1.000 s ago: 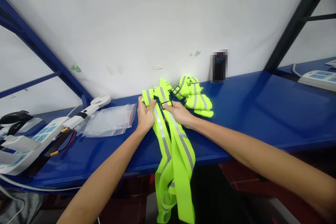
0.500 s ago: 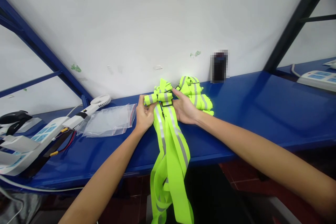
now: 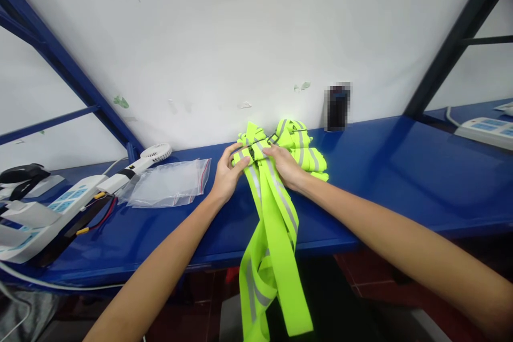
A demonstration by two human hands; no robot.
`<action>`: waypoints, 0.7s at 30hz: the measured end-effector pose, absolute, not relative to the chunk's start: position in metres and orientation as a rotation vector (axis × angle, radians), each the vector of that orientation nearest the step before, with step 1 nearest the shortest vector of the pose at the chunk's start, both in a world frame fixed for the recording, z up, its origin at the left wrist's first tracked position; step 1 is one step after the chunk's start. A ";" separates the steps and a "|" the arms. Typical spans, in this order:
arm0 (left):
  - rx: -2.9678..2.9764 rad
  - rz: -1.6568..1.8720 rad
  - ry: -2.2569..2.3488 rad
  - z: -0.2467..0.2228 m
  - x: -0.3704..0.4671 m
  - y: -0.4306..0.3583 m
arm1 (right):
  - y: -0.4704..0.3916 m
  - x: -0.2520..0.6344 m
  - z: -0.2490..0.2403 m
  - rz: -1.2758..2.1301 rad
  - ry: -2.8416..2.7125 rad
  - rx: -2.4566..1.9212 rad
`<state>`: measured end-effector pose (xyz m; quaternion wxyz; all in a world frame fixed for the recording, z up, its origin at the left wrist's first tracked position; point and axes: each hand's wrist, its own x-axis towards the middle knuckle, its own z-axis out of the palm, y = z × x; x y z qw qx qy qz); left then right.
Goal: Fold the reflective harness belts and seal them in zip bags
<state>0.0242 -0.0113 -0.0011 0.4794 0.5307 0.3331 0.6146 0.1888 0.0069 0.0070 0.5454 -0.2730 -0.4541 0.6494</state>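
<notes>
Neon-yellow reflective straps (image 3: pixel 276 235) with silver stripes and black buckles lie gathered between my hands, their loose ends hanging over the front edge of the blue table. My left hand (image 3: pixel 227 173) is closed on the left side of the folded top, thumb in front and fingers partly hidden behind. On the other side, my right hand (image 3: pixel 285 166) pinches the straps beside a buckle, with its thumb on top. Behind and right of that hand sits another rolled bundle of the same straps (image 3: pixel 310 157).
Clear zip bags (image 3: pixel 168 184) lie left of my hands, beside a small white fan (image 3: pixel 156 153). Farther left are a white power strip (image 3: pixel 68 203) and cables. A blurred-out dark object (image 3: pixel 337 108) stands against the wall. The blue table (image 3: pixel 401 171) stretches right.
The gathered top has been pressed flatter, and both thumbs now lie over it. My left hand has shifted slightly right; the hanging strap ends have swung right.
</notes>
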 end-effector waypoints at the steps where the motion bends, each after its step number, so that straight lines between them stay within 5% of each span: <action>1: 1.196 1.504 0.809 -0.001 0.025 -0.011 | 0.007 0.189 0.008 1.542 -1.068 -0.653; 21: 1.280 1.363 0.821 0.007 0.009 -0.010 | -0.002 0.188 0.012 1.701 -1.027 -0.548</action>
